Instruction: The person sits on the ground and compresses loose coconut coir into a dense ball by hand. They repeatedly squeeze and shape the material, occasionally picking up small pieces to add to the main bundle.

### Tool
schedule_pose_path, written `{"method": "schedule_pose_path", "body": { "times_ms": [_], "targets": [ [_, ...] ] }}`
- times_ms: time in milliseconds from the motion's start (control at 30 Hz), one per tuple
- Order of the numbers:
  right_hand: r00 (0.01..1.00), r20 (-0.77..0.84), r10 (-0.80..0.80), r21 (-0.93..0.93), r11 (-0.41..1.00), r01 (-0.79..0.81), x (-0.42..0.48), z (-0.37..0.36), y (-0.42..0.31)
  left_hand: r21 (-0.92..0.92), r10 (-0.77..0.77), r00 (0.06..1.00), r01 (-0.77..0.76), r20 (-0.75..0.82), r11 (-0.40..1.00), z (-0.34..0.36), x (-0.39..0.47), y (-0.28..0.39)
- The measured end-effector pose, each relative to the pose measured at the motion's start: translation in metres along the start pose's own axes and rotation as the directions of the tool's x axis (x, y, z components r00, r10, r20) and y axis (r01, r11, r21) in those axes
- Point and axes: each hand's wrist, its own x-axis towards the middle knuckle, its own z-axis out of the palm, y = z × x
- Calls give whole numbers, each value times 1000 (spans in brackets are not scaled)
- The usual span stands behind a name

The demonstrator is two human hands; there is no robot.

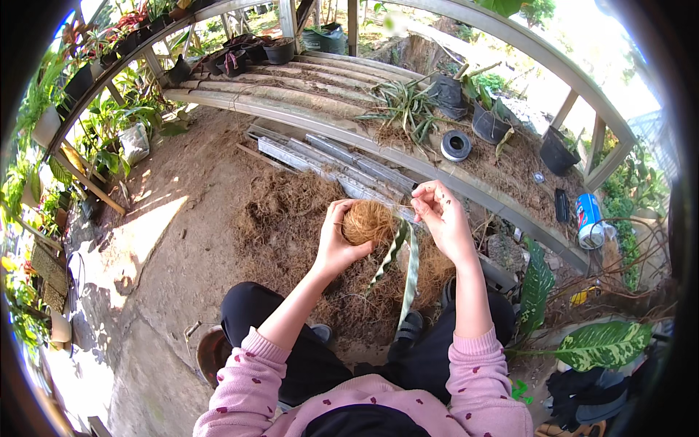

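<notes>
My left hand (pixel 339 235) cups a round ball of brown coconut fibre (pixel 368 222). To the right of it, my right hand (pixel 434 210) is raised with the thumb and fingertips pinched on a thin thread (pixel 403 206), which runs to the ball. Long green striped leaves (pixel 410 267) of a plant hang down from the ball's right side between my knees; where they join it is hidden. Loose coconut fibre (pixel 284 218) lies heaped on the ground below my hands.
Metal profiles (pixel 333 169) lie beyond the fibre. On the corrugated bench stand a spool (pixel 455 145), uprooted plants (pixel 407 109), black pots (pixel 490 123) and a blue can (pixel 589 218). A bucket (pixel 212 352) is by my left knee, and broad leaves (pixel 603 344) reach in at right.
</notes>
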Motion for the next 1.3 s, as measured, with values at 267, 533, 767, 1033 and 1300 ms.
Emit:
{"method": "schedule_pose_path", "body": {
  "times_ms": [267, 533, 767, 1033, 1300],
  "targets": [
    [965, 119, 234, -275, 942, -194, 2, -2, 42, -738, -658, 680, 617, 324, 275, 25, -19, -35],
    [984, -7, 179, -436, 885, -164, -6, 10, 14, -781, -677, 696, 553, 240, 291, 29, -16, -41],
    [993, -73, 91, -147, 984, -101, -3, 19, 7, -800, -660, 713, 528, 236, 285, 33, -12, -33],
    [992, -124, 30, -65, 997, -38, -6, 31, -10, -812, -629, 748, 493, 213, 311, 35, -8, -35],
    [998, 40, 53, -228, 973, -42, -20, 52, -23, -836, -677, 716, 469, 172, 284, 30, -6, -40]
  ]
}}
